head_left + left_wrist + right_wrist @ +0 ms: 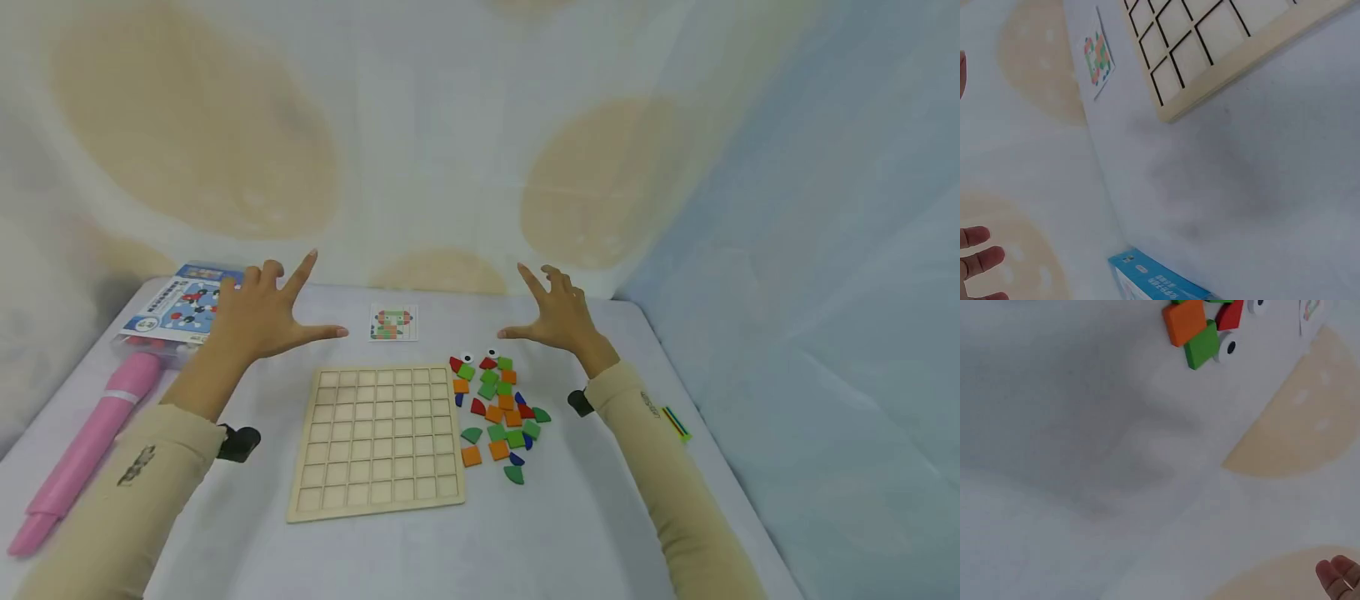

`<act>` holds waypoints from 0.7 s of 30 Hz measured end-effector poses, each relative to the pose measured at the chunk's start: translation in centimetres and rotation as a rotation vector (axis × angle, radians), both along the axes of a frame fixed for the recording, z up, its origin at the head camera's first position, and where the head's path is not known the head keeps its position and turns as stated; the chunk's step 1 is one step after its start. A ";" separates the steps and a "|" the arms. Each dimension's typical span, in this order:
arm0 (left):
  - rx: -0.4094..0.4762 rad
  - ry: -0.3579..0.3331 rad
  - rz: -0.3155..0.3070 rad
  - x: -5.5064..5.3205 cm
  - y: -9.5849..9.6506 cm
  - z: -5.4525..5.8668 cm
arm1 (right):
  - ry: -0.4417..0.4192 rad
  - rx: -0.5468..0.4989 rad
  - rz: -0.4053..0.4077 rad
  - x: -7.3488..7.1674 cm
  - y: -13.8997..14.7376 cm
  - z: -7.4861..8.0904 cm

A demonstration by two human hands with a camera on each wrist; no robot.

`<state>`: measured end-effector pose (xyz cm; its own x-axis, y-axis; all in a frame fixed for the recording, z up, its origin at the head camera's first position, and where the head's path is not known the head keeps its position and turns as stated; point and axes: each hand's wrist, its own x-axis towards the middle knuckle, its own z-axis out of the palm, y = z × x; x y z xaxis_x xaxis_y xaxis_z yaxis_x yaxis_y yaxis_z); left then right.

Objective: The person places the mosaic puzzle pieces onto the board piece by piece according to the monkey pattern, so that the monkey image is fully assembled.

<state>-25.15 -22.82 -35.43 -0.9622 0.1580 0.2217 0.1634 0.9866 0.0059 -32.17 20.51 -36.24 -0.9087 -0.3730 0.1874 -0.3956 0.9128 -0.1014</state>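
Both hands are raised above the table with thumbs and index fingers spread apart. My left hand (258,312) holds nothing and hovers up and left of a wooden grid board (381,437). My right hand (558,315), also holding nothing, is above and right of a loose pile of coloured pieces (506,410). These are orange and green squares, with red, green and blue rounded pieces, plus two white eye discs (491,354). Between the hands, at the back, lies a small pattern card (393,322). Only some fingertips show in each wrist view.
A boxed set with a blue and white label (183,304) stands at the back left, partly behind my left hand. A pink tube-shaped object (93,450) lies along the left side. Near the right edge lies a small striped item (677,423). Patterned cloth hangs behind the table.
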 end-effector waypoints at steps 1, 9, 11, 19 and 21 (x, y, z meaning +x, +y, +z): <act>0.000 0.013 -0.007 0.3 -0.3 -0.3 | 0.002 0.008 0.009 0.2 0.1 -0.4; 0.005 0.031 -0.056 2.5 -1.8 -3.2 | -0.055 0.049 0.053 1.5 0.2 -3.1; 0.012 0.022 -0.063 3.0 -2.0 -4.0 | -0.059 0.055 0.065 1.6 0.0 -3.7; 0.041 -0.040 -0.118 4.4 -3.0 -7.2 | -0.061 0.041 0.180 1.7 -1.8 -5.6; 0.088 -0.090 -0.146 4.7 -3.0 -8.1 | -0.076 0.039 0.208 1.6 -2.4 -6.0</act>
<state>-20.42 -25.86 -43.55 -0.9471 0.2811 0.1551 0.2995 0.9475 0.1121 -30.57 18.08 -42.22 -0.8224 -0.5595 0.1030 -0.5683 0.8162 -0.1044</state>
